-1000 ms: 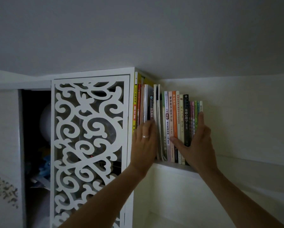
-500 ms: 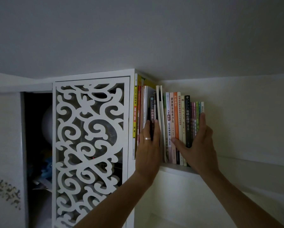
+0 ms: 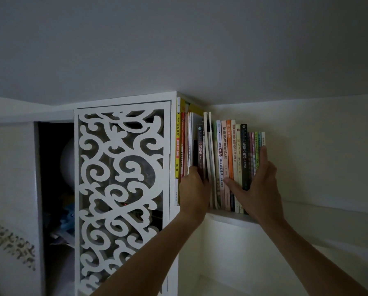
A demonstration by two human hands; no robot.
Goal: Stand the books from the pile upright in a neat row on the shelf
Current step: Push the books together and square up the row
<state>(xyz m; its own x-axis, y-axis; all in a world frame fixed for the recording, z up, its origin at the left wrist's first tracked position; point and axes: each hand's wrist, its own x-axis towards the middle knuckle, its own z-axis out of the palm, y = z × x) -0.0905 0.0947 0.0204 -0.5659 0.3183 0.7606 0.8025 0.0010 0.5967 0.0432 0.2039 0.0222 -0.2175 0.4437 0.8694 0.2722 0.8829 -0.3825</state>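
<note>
— Why did we have both hands up on the shelf?

— We were squaring the row. Our right hand lay flat and spread against the spines, thumb across the lower spines, fingers reaching up the outer end of the row, we judged to stop the books tipping right.

— And the left hand?

— It had its fingers curled round the dark book near the cabinet side, gripping it low down. That book sat shorter than its neighbours, just left of two pale, bowed thin books.

— So where did the book lie to the hand?

— Directly above it, bottom edge hidden by our knuckles. We couldn't tell if it touched the shelf. The pile was out of view.
</note>
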